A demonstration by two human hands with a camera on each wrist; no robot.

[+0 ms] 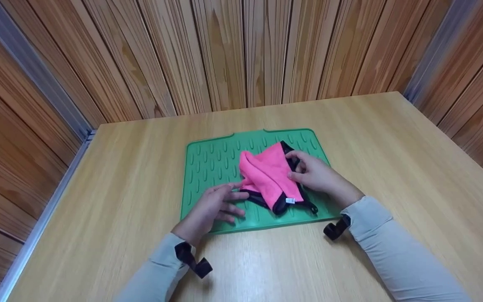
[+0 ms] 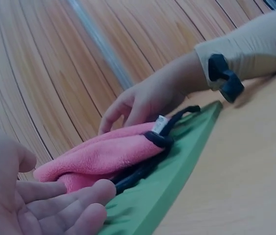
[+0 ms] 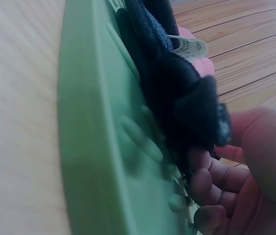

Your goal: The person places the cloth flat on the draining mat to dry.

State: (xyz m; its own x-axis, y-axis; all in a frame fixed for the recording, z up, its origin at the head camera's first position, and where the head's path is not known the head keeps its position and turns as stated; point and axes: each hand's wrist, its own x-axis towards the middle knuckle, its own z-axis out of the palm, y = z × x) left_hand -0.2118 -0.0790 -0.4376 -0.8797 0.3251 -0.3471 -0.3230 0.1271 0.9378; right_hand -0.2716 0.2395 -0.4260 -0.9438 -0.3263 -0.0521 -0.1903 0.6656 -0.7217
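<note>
A pink towel (image 1: 266,172) with black edging lies crumpled and partly folded over itself on a green ribbed mat (image 1: 208,167). Its white tag (image 1: 290,201) and a black loop (image 1: 312,208) show at the near right corner. My right hand (image 1: 319,174) pinches the black edge on the towel's right side; in the right wrist view its fingers (image 3: 216,176) curl at that dark edge. At the towel's left side, my left hand (image 1: 216,205) has its fingers extended and spread, the fingertips touching the lower left edge. The towel's underside is hidden.
The mat lies on a light wooden table (image 1: 132,176) with wood-plank walls (image 1: 224,54) behind and at both sides. A metal strip (image 1: 48,226) runs along the left. Each sleeve cuff carries a black strap (image 1: 193,260).
</note>
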